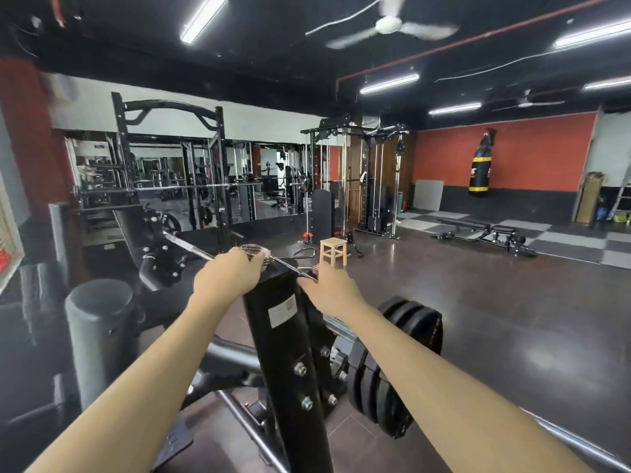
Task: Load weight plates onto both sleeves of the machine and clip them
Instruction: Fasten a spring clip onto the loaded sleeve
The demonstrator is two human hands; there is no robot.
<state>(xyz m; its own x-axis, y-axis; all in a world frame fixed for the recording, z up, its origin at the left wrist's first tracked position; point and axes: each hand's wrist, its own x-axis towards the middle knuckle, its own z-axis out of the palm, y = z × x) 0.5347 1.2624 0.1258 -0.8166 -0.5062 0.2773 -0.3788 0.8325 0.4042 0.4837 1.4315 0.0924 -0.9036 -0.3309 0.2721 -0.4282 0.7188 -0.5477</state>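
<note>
The spring clip (254, 251) lies on top of the black upright post (283, 336) of the machine, a coil of bright wire with two long handles that point to the right. The left hand (227, 273) rests over the coil, the fingers curled around its near edge, so it holds the clip there. The right hand (329, 291) reaches to the handle ends (309, 272); its fingertips touch or pinch them, but how firmly I cannot tell. Both arms are stretched forward, almost straight, one on each side of the post.

Below and to the right of the post, black weight plates (396, 367) sit together on the machine. To the left, a chrome sleeve (186, 245) stands out from another machine, bare. Behind are a small wooden stool (334, 251), a flat bench (478, 230) and a hanging punching bag (479, 165) before the orange wall.
</note>
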